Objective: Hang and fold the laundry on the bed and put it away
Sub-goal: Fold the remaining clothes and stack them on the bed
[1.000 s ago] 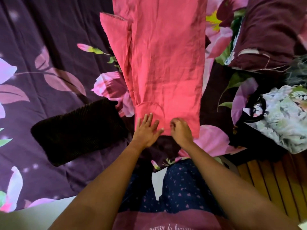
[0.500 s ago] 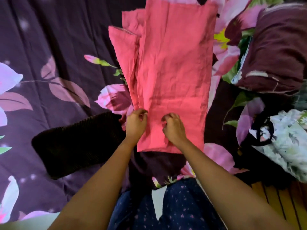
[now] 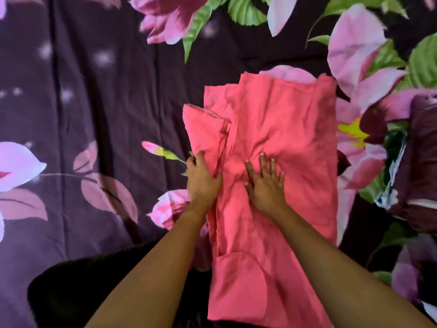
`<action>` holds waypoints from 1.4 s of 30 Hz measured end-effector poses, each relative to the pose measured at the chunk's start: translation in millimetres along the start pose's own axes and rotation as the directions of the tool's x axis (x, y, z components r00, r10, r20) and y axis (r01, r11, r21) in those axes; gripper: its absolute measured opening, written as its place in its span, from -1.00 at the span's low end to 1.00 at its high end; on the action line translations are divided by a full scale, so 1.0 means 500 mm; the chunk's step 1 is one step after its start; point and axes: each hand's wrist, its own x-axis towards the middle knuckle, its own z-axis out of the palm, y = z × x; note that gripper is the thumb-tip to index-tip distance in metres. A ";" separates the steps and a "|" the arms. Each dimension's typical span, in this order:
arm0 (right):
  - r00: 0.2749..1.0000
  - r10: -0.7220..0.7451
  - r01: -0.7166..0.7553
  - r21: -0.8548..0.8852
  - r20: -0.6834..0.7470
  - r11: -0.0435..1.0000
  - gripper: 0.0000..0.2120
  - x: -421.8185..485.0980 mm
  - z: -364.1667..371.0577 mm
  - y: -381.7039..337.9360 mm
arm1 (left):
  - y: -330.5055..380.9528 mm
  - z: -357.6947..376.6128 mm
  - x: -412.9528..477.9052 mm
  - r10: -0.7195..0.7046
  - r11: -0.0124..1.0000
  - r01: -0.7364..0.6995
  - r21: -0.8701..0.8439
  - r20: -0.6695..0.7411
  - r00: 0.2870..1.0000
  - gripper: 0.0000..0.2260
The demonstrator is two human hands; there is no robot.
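Pink garment (image 3: 283, 129) lies folded lengthwise on bedsheet (image 3: 94, 114).

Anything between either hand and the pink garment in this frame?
Nothing visible stands between them. The right hand lies flat with fingers spread directly on the pink garment, and the left hand touches the garment's left edge on the floral bedsheet.

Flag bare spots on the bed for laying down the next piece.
Free: the wide stretch of bedsheet left of the pink garment, past the dark cushion; also the strip beyond the garment's far edge. Crowded: the right side, where the maroon pile sits close to the garment.
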 end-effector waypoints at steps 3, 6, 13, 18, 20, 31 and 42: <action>1.000 -0.004 0.004 -0.017 -0.017 1.000 -0.43 0.002 0.010 0.000 | -0.002 0.007 0.022 -0.012 0.984 0.011 0.179 0.006 1.000 -0.42; 0.999 -0.005 0.005 -0.017 -0.037 1.000 -0.43 0.001 0.011 -0.001 | 0.014 0.004 0.034 0.016 0.985 0.002 0.175 -0.104 0.994 -0.54; 0.993 -0.050 0.060 0.096 -0.106 0.994 -0.45 -0.006 0.008 0.007 | 0.139 -0.009 0.029 -0.085 0.887 -0.092 -0.452 -0.356 0.931 -0.52; 0.890 0.173 0.158 0.641 -0.422 0.751 -0.46 -0.046 0.013 0.040 | 0.165 0.072 -0.022 0.493 0.856 -0.466 -0.224 0.077 0.867 -0.39; 0.737 0.373 0.195 0.705 -0.564 0.681 -0.54 -0.059 0.004 0.047 | 0.121 0.098 -0.011 0.476 0.830 -0.543 0.129 0.344 0.809 -0.22; 0.887 -0.088 0.072 -0.052 -0.452 0.996 -0.52 -0.062 0.020 0.136 | 0.027 0.124 -0.086 0.587 0.610 -0.692 0.385 0.367 0.722 -0.43; 0.922 -0.109 0.165 0.122 -0.372 0.979 -0.63 -0.277 0.071 0.154 | -0.056 0.039 -0.333 0.626 0.648 -0.688 0.326 0.287 0.725 -0.58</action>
